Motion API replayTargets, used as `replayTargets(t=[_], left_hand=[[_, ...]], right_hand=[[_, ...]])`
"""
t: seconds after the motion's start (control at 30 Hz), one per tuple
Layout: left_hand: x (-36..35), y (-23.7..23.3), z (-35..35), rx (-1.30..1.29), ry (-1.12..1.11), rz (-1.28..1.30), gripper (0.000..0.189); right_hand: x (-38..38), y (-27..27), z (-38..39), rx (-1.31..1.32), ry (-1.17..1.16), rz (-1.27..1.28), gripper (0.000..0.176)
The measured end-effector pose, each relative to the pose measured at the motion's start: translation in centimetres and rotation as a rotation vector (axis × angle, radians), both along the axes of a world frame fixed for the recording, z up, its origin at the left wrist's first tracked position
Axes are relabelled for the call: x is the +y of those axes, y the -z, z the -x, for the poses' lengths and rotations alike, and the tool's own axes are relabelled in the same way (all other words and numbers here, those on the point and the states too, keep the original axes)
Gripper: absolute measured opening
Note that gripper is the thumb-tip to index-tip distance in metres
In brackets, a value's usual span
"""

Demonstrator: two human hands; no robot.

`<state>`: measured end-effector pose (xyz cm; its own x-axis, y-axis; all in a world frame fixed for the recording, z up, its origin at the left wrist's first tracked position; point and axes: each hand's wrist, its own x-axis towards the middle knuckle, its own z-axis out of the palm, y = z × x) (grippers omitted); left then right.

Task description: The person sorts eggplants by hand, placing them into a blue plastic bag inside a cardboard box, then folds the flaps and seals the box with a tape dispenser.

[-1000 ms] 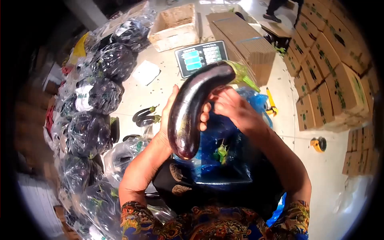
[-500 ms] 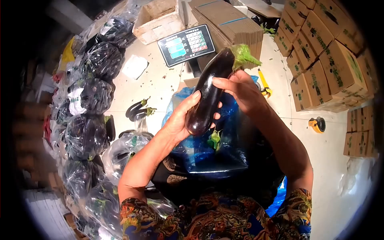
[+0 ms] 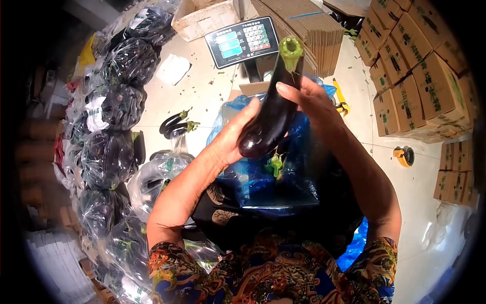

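Observation:
A large dark purple eggplant (image 3: 276, 119) with a green cap and cut stem is held up in front of me, tilted with its stem end away. My left hand (image 3: 235, 130) grips its thick lower end from the left, and my right hand (image 3: 311, 101) holds it from the right near the cap, thumb across the skin. Beneath my hands sits a box lined with a blue plastic bag (image 3: 283, 200). Inside the bag another eggplant shows its green cap (image 3: 275, 164); the rest of the contents is partly hidden by my hands and the plastic.
Clear bags of eggplants (image 3: 116, 109) line the left side. Ahead stand a digital scale display (image 3: 242, 41), a foam box (image 3: 202, 20) and flattened cartons (image 3: 314, 40). Several small eggplants (image 3: 177, 124) lie on the floor. Stacked cartons (image 3: 405, 76), a yellow cutter (image 3: 340, 96) and a tape roll (image 3: 404, 156) are right.
The eggplant has turned in my hands, its cut stem now facing up toward me instead of pointing right. My right hand has shifted slightly along it. The view has moved a little.

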<state>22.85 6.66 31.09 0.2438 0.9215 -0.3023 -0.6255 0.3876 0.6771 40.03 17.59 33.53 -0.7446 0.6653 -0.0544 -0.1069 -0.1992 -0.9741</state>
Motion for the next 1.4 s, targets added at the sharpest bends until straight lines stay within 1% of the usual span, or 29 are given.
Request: replayTargets(t=[0.03, 0.13, 0.17, 0.27, 0.3, 0.4, 0.5, 0.6, 0.63, 0.7, 0.73, 0.77, 0.8, 0.87, 0.9, 0.93, 0.97, 1.0, 1.07, 1.1, 1.13, 1.17, 1.2, 1.23, 1.27, 1.3, 1.33, 1.4], left_hand=[[-0.1, 0.0, 0.0, 0.046, 0.025, -0.047, 0.069], [0.0, -0.1, 0.1, -0.008, 0.086, -0.038, 0.065], [-0.1, 0.0, 0.3, -0.153, 0.073, 0.01, 0.055], [0.1, 0.4, 0.9, -0.298, 0.104, 0.0, 0.055], [0.1, 0.6, 1.1, -0.332, 0.133, -0.027, 0.055], [0.0, 0.2, 0.7, -0.387, 0.163, -0.046, 0.056], [-0.1, -0.1, 0.6, -0.264, 0.111, -0.042, 0.057], [0.0, -0.7, 0.2, 0.086, -0.016, -0.206, 0.068], [0.1, -0.5, 0.4, 0.165, -0.036, -0.215, 0.067], [-0.4, -0.5, 0.1, 0.241, -0.061, -0.206, 0.066], [-0.5, -0.7, -0.3, 0.273, -0.066, -0.208, 0.066], [-0.7, -0.9, -0.6, 0.258, -0.071, -0.152, 0.065], [-0.7, -1.3, -1.1, 0.214, -0.112, -0.121, 0.061], [-0.7, -1.2, -2.2, 0.338, -0.257, -0.097, 0.064], [-0.6, -0.2, -2.4, 0.543, -0.313, -0.146, 0.069], [-0.7, -0.1, -2.6, 0.727, -0.309, -0.131, 0.075], [-0.9, 0.2, -2.5, 0.81, -0.225, -0.247, 0.075], [-1.4, 0.9, -2.5, 1.1, -0.19, -0.378, 0.076], [-2.3, -2.9, -3.4, 1.203, 0.002, -0.411, 0.074], [-2.4, -2.7, -2.7, 1.108, 0.061, -0.329, 0.07], [-2.8, -2.4, -1.4, 1.012, 0.109, -0.227, 0.066], [-2.6, -2.9, 0.1, 1.012, 0.14, -0.26, 0.055], [-2.6, -3.3, 0.8, 1.051, 0.056, -0.292, 0.049], [-2.5, -3.3, 2.1, 0.96, 0.011, -0.258, 0.046], [-2.4, -3.5, 3.6, 0.895, -0.019, -0.19, 0.045], [-2.5, -2.9, 5.0, 0.815, -0.084, -0.148, 0.045], [-2.9, -2.0, 6.6, 0.838, -0.12, -0.111, 0.048], [-3.9, 0.2, 9.3, 0.959, -0.134, -0.043, 0.052]], right_hand=[[0.0, 0.1, 0.1, -0.024, 0.001, -0.026, 0.053], [0.4, 0.1, -0.3, -0.075, -0.029, -0.051, 0.051], [0.6, 0.1, -0.4, -0.086, -0.044, -0.051, 0.05], [0.7, 0.4, 0.1, 0.035, -0.069, 0.046, 0.048], [0.9, 0.2, 0.0, 0.078, -0.141, 0.08, 0.047], [1.2, 1.1, 0.4, 0.127, -0.176, 0.122, 0.052], [2.2, 1.4, 0.4, 0.176, -0.355, 0.23, 0.056], [1.7, -0.4, -0.1, 0.086, -0.259, 0.399, 0.063], [1.8, -0.5, -0.3, 0.014, -0.251, 0.385, 0.062], [1.9, 1.2, -0.5, 0.094, -0.273, 0.351, 0.056], [2.0, 1.8, -0.8, 0.13, -0.276, 0.328, 0.054], [1.7, 1.8, -1.3, 0.154, -0.3, 0.139, 0.052], [0.7, -0.3, -1.4, 0.091, -0.263, 0.093, 0.048], [0.3, -0.1, -0.4, 0.154, -0.276, -0.06, 0.045], [0.0, 0.4, 0.2, 0.111, -0.274, -0.069, 0.045], [-0.2, 1.0, 0.5, 0.06, -0.258, -0.083, 0.046], [-0.7, 1.7, 1.0, 0.06, -0.176, -0.177, 0.043], [-1.1, 2.0, 1.0, 0.062, -0.108, -0.267, 0.04], [-1.5, 1.7, 0.4, -0.025, 0.017, -0.293, 0.035], [-1.1, 1.4, 0.2, -0.085, -0.02, -0.193, 0.049], [-0.7, 0.6, -1.0, -0.23, -0.027, -0.268, 0.055], [-0.4, 3.0, -1.4, -0.233, 0.044, -0.118, 0.058], [-1.6, -0.7, -2.2, -0.076, -0.041, 0.133, 0.06], [-1.4, 0.5, -2.0, -0.149, -0.047, 0.368, 0.057], [-1.7, -0.5, -2.5, -0.241, -0.098, 0.436, 0.053], [-3.2, -2.5, -2.6, -0.317, -0.084, 0.381, 0.049], [-3.9, -2.6, -2.6, -0.291, -0.188, 0.38, 0.051], [-6.5, -3.7, -1.8, -0.512, -0.138, 0.358, 0.052]])
